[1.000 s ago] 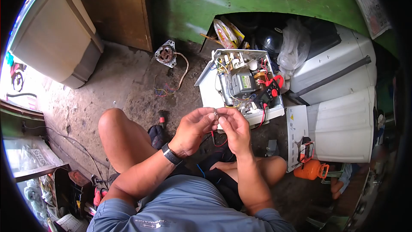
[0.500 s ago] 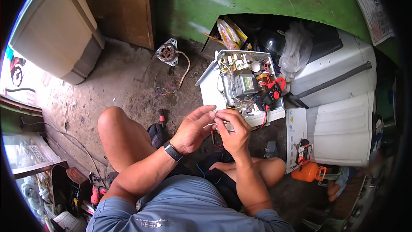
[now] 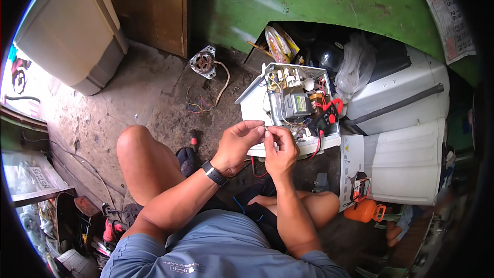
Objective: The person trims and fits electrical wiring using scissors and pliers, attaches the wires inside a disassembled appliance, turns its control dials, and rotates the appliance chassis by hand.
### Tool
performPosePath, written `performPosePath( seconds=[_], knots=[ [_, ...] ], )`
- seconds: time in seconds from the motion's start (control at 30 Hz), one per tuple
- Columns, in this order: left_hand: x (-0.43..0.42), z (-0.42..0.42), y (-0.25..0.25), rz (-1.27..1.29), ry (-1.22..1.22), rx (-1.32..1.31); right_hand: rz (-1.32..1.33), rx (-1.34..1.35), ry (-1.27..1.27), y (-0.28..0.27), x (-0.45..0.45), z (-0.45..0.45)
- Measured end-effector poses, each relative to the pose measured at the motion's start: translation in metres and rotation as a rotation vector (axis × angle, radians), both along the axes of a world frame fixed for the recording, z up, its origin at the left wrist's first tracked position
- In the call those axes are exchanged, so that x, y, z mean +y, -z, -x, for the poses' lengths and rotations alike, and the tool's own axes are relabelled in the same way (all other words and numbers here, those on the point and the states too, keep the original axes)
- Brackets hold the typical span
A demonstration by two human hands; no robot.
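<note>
My left hand (image 3: 237,146), with a black watch on its wrist, pinches a tiny object between thumb and fingertips. My right hand (image 3: 281,154) meets it there, its thumb and index finger closed on the same small piece, which is too small to name. Just beyond both hands lies an opened white appliance (image 3: 329,146) with its inner parts exposed. Inside it are a grey transformer-like block (image 3: 297,105) and many wires. A red and black clamp meter (image 3: 325,118) rests on its right side, with a red lead running down.
A bare motor (image 3: 203,63) with a trailing cable lies on the concrete floor (image 3: 149,87). At right are white panels (image 3: 401,162) and an orange canister (image 3: 363,210). Another person's arm (image 3: 395,232) shows at lower right. A beige bin (image 3: 67,25) stands at upper left.
My fingertips have come closer together around the small piece, and both hands sit slightly higher in the view. The camera's view has shifted a little.
</note>
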State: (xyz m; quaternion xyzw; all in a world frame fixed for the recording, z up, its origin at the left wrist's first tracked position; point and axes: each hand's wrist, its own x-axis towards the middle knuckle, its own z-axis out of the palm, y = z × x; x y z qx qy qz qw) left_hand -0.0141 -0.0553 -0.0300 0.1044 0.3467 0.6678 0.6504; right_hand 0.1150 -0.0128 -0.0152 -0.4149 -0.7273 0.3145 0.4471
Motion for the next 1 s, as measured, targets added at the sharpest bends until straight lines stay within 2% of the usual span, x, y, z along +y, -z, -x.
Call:
performPosePath(
  seconds=[0.33, 0.5, 0.83, 1.0],
  knots=[
    [0.005, 0.013, 0.002, -0.002, -0.018, 0.022, -0.080, -0.043, -0.049, -0.001, 0.008, 0.008],
    [0.005, 0.018, 0.009, -0.029, -0.001, -0.047, -0.087, -0.068, -0.081, -0.002, 0.008, 0.011],
    [0.009, 0.020, 0.016, -0.016, 0.008, -0.138, -0.045, -0.058, -0.033, 0.011, 0.009, 0.018],
    [0.023, 0.019, 0.023, 0.020, -0.070, -0.174, 0.031, -0.041, 0.045, 0.028, 0.015, 0.026]
  ],
)
